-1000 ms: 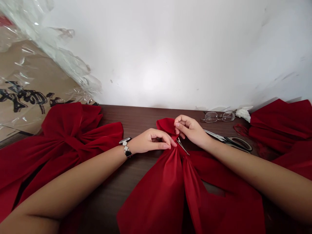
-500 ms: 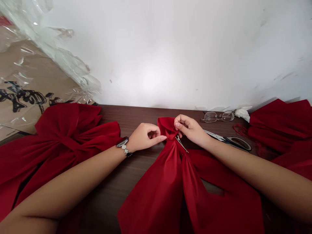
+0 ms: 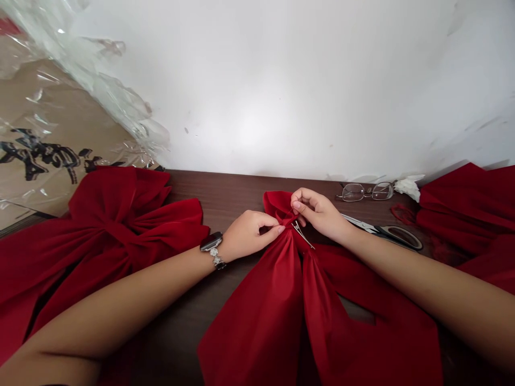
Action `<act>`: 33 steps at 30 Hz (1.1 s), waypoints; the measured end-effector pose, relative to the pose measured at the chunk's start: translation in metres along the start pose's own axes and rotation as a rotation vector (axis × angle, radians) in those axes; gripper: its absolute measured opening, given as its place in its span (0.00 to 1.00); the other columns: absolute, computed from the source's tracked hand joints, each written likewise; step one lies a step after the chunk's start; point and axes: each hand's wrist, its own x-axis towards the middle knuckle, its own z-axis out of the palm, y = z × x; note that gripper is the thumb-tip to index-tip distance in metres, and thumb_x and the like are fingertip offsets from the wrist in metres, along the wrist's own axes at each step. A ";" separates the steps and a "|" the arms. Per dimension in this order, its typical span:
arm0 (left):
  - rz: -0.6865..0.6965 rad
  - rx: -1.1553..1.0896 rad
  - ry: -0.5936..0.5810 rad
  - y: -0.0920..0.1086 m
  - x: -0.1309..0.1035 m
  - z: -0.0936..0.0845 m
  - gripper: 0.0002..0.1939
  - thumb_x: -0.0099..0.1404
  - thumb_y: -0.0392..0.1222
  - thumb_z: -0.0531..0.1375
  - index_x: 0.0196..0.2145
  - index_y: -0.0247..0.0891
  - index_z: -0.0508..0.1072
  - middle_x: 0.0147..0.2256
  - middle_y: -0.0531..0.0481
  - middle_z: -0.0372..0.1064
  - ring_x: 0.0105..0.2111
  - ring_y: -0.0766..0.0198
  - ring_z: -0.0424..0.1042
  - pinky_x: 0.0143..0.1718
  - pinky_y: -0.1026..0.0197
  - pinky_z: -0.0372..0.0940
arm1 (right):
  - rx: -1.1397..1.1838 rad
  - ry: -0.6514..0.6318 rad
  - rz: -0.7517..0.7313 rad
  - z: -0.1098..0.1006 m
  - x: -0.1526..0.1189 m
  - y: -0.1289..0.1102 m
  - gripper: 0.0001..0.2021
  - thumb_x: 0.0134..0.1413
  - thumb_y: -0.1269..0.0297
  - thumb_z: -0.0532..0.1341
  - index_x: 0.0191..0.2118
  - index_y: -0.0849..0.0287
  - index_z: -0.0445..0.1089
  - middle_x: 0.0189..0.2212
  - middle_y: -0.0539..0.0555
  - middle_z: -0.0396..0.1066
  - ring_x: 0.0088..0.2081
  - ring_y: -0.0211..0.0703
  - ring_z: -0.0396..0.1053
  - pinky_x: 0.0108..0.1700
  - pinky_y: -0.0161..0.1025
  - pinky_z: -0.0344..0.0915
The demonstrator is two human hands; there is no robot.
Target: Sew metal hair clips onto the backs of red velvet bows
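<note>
Left forearm rises from the lower-left corner, wrist nearly straight; right forearm slants in from the lower right. Red bow lies on the bench between them, tails spread toward the near side. Left hand: thumb and forefinger brought together on the bow's gathered middle. Right hand: fingers curled, thumb and forefinger pinching red cloth just above, probably the centre strip, though fingertips cover it. Metal clip slants just below the right hand.
</note>
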 end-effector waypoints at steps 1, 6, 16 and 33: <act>0.001 -0.012 0.008 -0.001 0.000 -0.001 0.20 0.68 0.44 0.51 0.20 0.35 0.64 0.20 0.56 0.59 0.22 0.70 0.55 0.26 0.65 0.50 | -0.002 -0.001 0.000 0.000 0.000 0.000 0.17 0.60 0.48 0.57 0.32 0.58 0.59 0.24 0.45 0.60 0.19 0.30 0.58 0.25 0.33 0.56; -0.017 -0.042 0.029 -0.006 0.003 -0.008 0.17 0.67 0.42 0.53 0.22 0.35 0.68 0.20 0.55 0.62 0.23 0.70 0.58 0.28 0.66 0.53 | -0.005 -0.004 0.000 0.000 0.000 -0.001 0.17 0.61 0.48 0.56 0.33 0.58 0.59 0.24 0.45 0.61 0.19 0.29 0.59 0.24 0.32 0.55; 0.177 -0.151 0.082 -0.008 0.005 -0.012 0.13 0.67 0.40 0.55 0.27 0.35 0.71 0.29 0.49 0.68 0.31 0.67 0.65 0.35 0.66 0.60 | -0.084 0.012 -0.006 -0.001 -0.001 0.000 0.13 0.63 0.54 0.53 0.33 0.58 0.58 0.23 0.45 0.62 0.19 0.31 0.60 0.24 0.32 0.57; 0.341 -0.246 -0.089 -0.014 0.008 -0.015 0.14 0.67 0.41 0.56 0.25 0.34 0.72 0.32 0.46 0.68 0.32 0.66 0.66 0.39 0.63 0.63 | -0.271 0.163 -0.005 0.001 -0.001 0.000 0.07 0.60 0.62 0.54 0.32 0.58 0.60 0.26 0.49 0.66 0.20 0.33 0.62 0.25 0.34 0.59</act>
